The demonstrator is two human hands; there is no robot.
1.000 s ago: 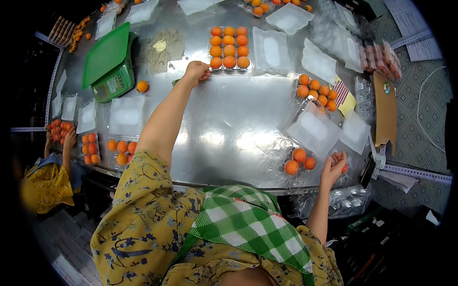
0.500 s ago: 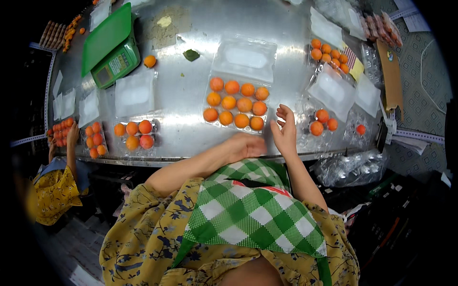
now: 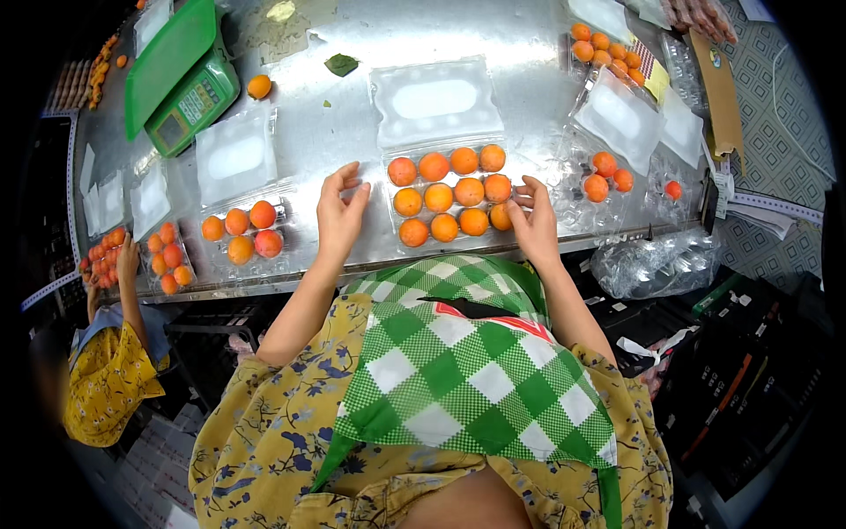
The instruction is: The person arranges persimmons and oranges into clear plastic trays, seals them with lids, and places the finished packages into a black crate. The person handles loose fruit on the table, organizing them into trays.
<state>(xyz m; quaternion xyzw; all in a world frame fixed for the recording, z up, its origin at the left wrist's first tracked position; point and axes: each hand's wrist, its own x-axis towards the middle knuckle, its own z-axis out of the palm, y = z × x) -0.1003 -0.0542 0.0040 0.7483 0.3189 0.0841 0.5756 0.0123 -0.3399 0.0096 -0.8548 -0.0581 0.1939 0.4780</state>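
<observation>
In the middle of the metal table lies an opened clear plastic clamshell box (image 3: 395, 196), filled with rows of round orange fruits (image 3: 438, 197). Its raised lid (image 3: 441, 104), with a white padded lining, leans back on the far side. My left hand (image 3: 342, 216) is held to the left of the box, apart from it, thumb and fingers spread, holding nothing. At the box's right edge is my right hand (image 3: 534, 220), fingers loosely bent and thumb beside the end fruits. It seems to touch the edge, but no grip on anything shows.
Part-filled boxes stand left (image 3: 240, 234) and right (image 3: 608, 176). A green scale (image 3: 189, 106), a single fruit (image 3: 259, 86) and a leaf (image 3: 341, 64) lie farther back. A co-worker's hand (image 3: 128, 257) handles fruit at far left. Plastic packaging (image 3: 648, 260) hangs at the right edge.
My left hand has swung from the table's front edge to the left of the box, and my right hand has come to its right edge. The box sits turned slightly; the view has shifted.
</observation>
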